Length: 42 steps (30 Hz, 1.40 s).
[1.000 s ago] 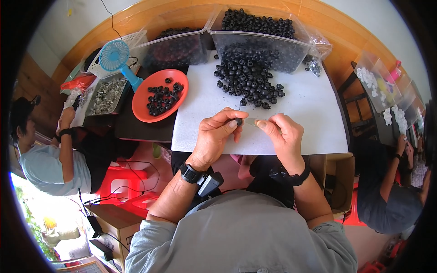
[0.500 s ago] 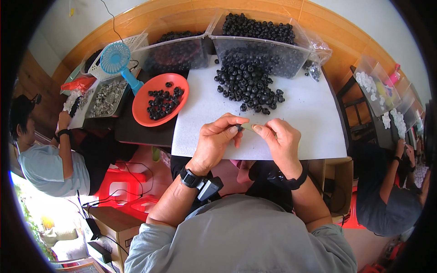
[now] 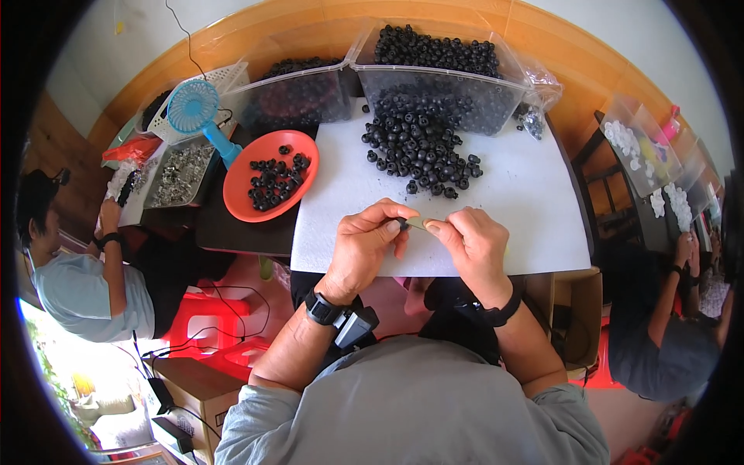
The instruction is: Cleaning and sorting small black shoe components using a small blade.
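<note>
Above the near part of a white foam sheet [image 3: 535,225], my two hands meet. My left hand [image 3: 360,240] pinches a small black bead-like piece [image 3: 402,223] between thumb and fingers, which cover most of it. My right hand [image 3: 477,240] is closed on a small flat greenish-grey blade [image 3: 417,222], its tip against the black piece. Just beyond the hands lies a heap of round black pieces [image 3: 422,151], some with visible holes. To the left, an orange-red plate [image 3: 297,200] holds more of these pieces.
Behind the heap stand two clear plastic bins [image 3: 442,85] of black pieces. A blue fan [image 3: 194,108] and a metal tray [image 3: 182,174] are at the left. A cardboard box [image 3: 577,318] sits below the table's right side. People work at both sides [image 3: 85,287].
The blade now lies slightly more level against the black piece, and my right hand has shifted a little left. The whole view has moved slightly.
</note>
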Available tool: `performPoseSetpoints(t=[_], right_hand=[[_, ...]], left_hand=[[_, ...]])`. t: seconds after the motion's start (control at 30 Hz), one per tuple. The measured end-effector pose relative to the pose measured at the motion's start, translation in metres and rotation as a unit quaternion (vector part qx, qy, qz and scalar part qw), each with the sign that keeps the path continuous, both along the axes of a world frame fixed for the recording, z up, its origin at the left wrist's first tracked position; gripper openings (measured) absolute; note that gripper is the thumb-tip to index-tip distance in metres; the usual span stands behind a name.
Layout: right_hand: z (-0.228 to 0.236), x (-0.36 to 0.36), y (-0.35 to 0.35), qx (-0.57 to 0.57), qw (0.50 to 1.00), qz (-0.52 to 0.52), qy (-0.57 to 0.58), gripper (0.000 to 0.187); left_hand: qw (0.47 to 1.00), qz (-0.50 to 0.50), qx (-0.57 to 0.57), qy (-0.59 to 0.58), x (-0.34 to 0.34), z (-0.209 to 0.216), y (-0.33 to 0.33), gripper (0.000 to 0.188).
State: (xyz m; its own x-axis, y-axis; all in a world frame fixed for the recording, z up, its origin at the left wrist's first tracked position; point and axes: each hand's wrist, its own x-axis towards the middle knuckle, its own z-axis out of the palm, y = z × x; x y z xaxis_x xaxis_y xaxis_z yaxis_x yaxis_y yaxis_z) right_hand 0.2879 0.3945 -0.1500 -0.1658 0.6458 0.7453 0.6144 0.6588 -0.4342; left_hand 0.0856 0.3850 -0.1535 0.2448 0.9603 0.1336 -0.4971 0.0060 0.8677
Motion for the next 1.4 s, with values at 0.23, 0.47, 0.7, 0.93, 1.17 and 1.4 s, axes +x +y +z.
performPoseSetpoints(t=[0.23, 0.47, 0.7, 0.93, 1.17, 1.4], right_hand=[[-0.003, 0.004, 0.002, 0.002, 1.0, 0.006, -0.028, 0.035], [0.001, 0.004, -0.004, 0.023, 0.998, 0.06, 0.017, 0.035], [0.0, -0.001, -0.001, -0.029, 0.998, -0.015, 0.061, 0.031], [-0.001, -0.001, 0.0, -0.035, 0.998, -0.008, 0.055, 0.03], [-0.003, -0.001, 0.001, -0.017, 1.0, 0.004, 0.024, 0.03], [-0.003, 0.0, -0.003, 0.017, 0.999, 0.028, 0.032, 0.03]], left_hand=[[1.0, -0.011, 0.005, 0.005, -0.003, -0.001, 0.0, 0.021], [1.0, -0.002, -0.018, 0.012, 0.002, 0.005, -0.003, 0.022], [1.0, -0.005, -0.002, 0.001, 0.002, 0.003, -0.002, 0.029], [1.0, -0.005, 0.012, 0.011, 0.002, 0.002, -0.002, 0.029], [1.0, -0.007, 0.012, -0.002, 0.001, 0.002, 0.0, 0.024], [0.999, 0.018, -0.004, 0.032, 0.0, 0.009, -0.004, 0.023]])
